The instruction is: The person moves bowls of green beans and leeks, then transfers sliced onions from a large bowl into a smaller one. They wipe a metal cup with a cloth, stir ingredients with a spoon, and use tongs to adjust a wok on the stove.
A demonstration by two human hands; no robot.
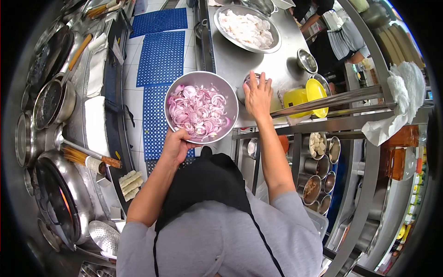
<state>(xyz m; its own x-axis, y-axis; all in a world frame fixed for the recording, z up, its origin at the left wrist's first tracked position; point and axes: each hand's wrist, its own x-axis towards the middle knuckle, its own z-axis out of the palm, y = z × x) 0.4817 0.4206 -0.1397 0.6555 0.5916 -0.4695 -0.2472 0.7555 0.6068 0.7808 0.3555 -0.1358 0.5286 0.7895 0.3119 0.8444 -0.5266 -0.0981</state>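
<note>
A metal bowl (234, 99) of sliced purple onions (196, 111) is held out in front of me, my left hand (177, 144) gripping its near rim with the thumb on top. My right hand (259, 94) is spread over the steel counter (286, 60), its fingers over a small metal bowl (241, 94) that they partly cover. Whether the fingertips touch that bowl is unclear. To the right of this hand are a yellow container (294, 100) and a yellow oval item (316, 94).
A large metal bowl (218, 27) of pale food stands at the counter's far end, and a small empty bowl (307, 61) nearer. Metal rails (341, 102) cross at right. Pans and a lit wok burner (64, 203) line the left. Another person (346, 41) stands at upper right.
</note>
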